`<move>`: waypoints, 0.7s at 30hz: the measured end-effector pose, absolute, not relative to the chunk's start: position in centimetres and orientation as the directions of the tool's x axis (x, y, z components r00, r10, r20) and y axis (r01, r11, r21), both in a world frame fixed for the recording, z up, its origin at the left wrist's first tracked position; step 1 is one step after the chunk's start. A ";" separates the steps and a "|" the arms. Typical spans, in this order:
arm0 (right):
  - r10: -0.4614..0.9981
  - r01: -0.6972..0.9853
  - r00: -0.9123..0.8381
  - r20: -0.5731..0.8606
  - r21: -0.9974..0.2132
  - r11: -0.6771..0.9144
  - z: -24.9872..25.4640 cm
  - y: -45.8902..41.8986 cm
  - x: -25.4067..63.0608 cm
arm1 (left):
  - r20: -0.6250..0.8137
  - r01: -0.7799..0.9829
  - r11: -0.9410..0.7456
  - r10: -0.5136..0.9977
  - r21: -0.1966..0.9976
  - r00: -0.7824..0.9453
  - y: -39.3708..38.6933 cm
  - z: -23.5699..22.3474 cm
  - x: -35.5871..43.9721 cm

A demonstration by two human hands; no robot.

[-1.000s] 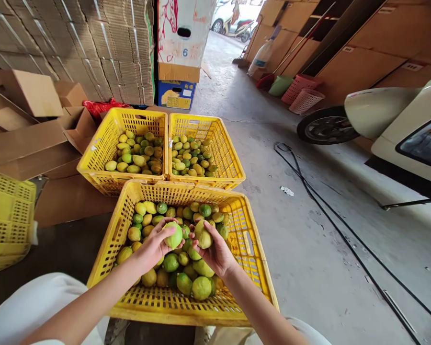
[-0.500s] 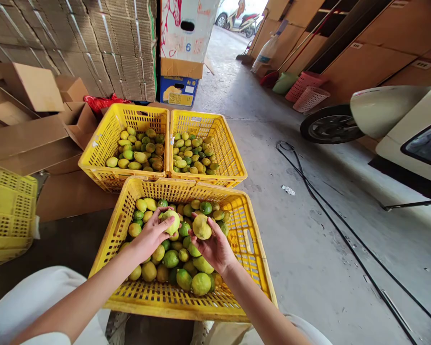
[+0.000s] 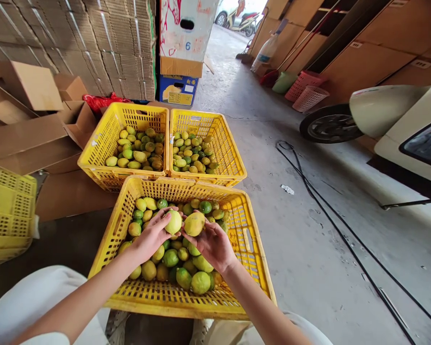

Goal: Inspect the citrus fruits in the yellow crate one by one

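Observation:
Over the near yellow crate (image 3: 251,273), each of my hands holds one lemon. My left hand (image 3: 153,239) grips a pale yellow-green lemon (image 3: 174,222) with the thumb along its side. A yellow lemon (image 3: 194,224) with brownish marks rests in the fingers of my right hand (image 3: 217,247), palm turned up. The two lemons are side by side, close together. Beneath them, green and yellow lemons (image 3: 171,258) lie loose in the crate; my hands hide some of them.
Two more yellow crates, left (image 3: 93,155) and right (image 3: 233,148), stand behind, holding lemons. Cardboard boxes (image 3: 28,139) lie at left beside another yellow crate (image 3: 7,215). A black cable (image 3: 309,184) runs across the floor near a white vehicle (image 3: 409,124).
The lemon in my right hand has moved left and turned, showing another side. My left hand's lemon has shifted slightly right, so the two are closer together.

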State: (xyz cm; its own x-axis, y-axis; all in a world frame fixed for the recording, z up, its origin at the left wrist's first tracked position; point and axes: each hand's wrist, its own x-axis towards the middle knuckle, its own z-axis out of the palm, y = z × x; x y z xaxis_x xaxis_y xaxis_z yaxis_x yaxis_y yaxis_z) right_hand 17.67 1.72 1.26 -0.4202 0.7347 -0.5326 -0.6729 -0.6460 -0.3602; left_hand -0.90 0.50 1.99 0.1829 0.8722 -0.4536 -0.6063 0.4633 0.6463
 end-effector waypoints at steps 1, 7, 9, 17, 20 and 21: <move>0.732 -0.658 -0.411 -0.543 -0.379 -0.651 1.2 1.7 17.6 | -0.454 -0.604 0.460 0.874 0.651 0.175 0.5 2.0 -1.0; 0.674 -0.630 -0.337 -0.658 -0.375 -0.680 0.8 1.5 17.8 | -0.444 -0.501 0.458 0.883 0.735 0.156 0.0 2.3 -1.3; 0.678 -0.657 -0.303 -0.669 -0.369 -0.658 0.8 1.7 17.9 | -0.447 -0.463 0.470 0.879 0.751 0.168 -0.2 2.5 -1.3; 0.731 -0.732 -0.345 -0.588 -0.319 -0.602 0.8 2.4 18.6 | -0.457 -0.565 0.458 0.876 0.687 0.154 0.1 1.9 -1.0; 0.727 -0.717 -0.334 -0.601 -0.338 -0.609 1.0 2.3 18.5 | -0.449 -0.541 0.456 0.880 0.707 0.156 0.1 1.8 -1.1; 0.720 -0.708 -0.330 -0.611 -0.343 -0.617 1.0 2.3 18.5 | -0.442 -0.516 0.456 0.883 0.725 0.159 0.0 1.8 -1.1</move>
